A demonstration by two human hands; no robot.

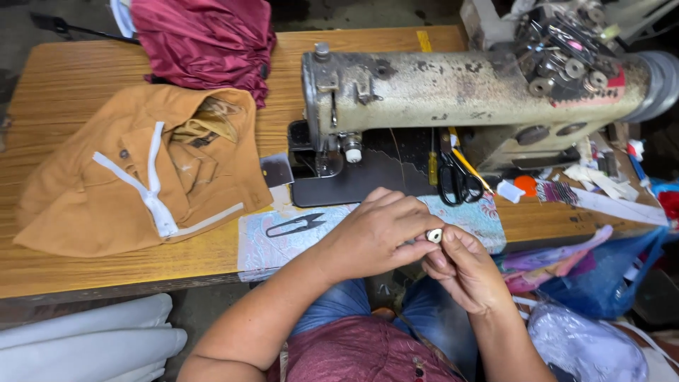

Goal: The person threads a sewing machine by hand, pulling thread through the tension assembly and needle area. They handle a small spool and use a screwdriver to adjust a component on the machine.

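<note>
My left hand and my right hand meet in front of me, above my lap. Between their fingertips they pinch a small white bobbin-like piece. Both hands hover over the near edge of a patterned light-blue cloth spread on the wooden table. A worn cream sewing machine stands just beyond the hands, its needle area at the left end. A black thread snipper lies on the cloth to the left of my left hand.
A tan garment with white strips lies on the table's left; a maroon cloth sits behind it. Black scissors and a yellow-handled screwdriver rest on the machine bed. Scraps and plastic bags crowd the right side.
</note>
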